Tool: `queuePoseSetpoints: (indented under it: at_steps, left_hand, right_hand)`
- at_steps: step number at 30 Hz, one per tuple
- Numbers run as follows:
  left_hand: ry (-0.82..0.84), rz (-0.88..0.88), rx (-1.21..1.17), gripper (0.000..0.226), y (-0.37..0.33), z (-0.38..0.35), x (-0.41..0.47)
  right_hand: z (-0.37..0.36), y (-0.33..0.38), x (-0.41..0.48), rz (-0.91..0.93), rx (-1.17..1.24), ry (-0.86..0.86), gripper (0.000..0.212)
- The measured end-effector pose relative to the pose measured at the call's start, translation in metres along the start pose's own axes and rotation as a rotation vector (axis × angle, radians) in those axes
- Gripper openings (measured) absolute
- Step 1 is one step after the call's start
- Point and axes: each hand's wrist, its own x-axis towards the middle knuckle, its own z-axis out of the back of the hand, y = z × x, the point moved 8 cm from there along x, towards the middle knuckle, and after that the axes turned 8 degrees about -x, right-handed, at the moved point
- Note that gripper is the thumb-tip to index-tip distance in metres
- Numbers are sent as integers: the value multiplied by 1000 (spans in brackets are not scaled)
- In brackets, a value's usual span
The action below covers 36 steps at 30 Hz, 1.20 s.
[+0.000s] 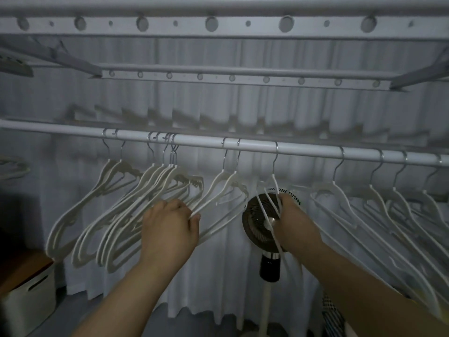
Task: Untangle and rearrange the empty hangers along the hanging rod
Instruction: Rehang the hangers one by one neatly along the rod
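Observation:
A white hanging rod [199,141] runs across the view and slopes down to the right. Several empty white hangers hang from it. A bunched group [116,215] sits at the left, a pair [226,190] near the middle, a single hanger [273,190] beside it, and spaced hangers [379,210] at the right. My left hand [170,227] pinches the lower arm of a hanger of the middle pair. My right hand [295,222] is closed on the lower part of the single hanger.
A small fan [257,222] on a pole stands behind the hangers, in front of a white curtain [218,263]. A drying rack [218,76] with perforated bars hangs overhead. A white storage box [26,302] sits at the lower left.

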Motion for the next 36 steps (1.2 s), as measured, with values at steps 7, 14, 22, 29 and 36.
queuePoseSetpoints:
  at_steps: [7,14,22,29,36]
  left_hand:
    - [23,115,-246,36,-25,-16,24]
    - [132,217,-214,34,-44,-50,36]
    - [259,369,-246,38,-34,-71,-1]
    - [237,427,-283,35,-18,-33,-61]
    - [124,511,-472,30,6,29,-107]
  right_hand:
    - [17,-20,-3,7,-21,12,38]
    - [30,-41,7,77,-57,0,45]
    - [31,-47,8,282,-201,-39,48]
    - [42,-4,-10,637,-130,-113,51]
    - [16,36,-12,623,51,156,61]
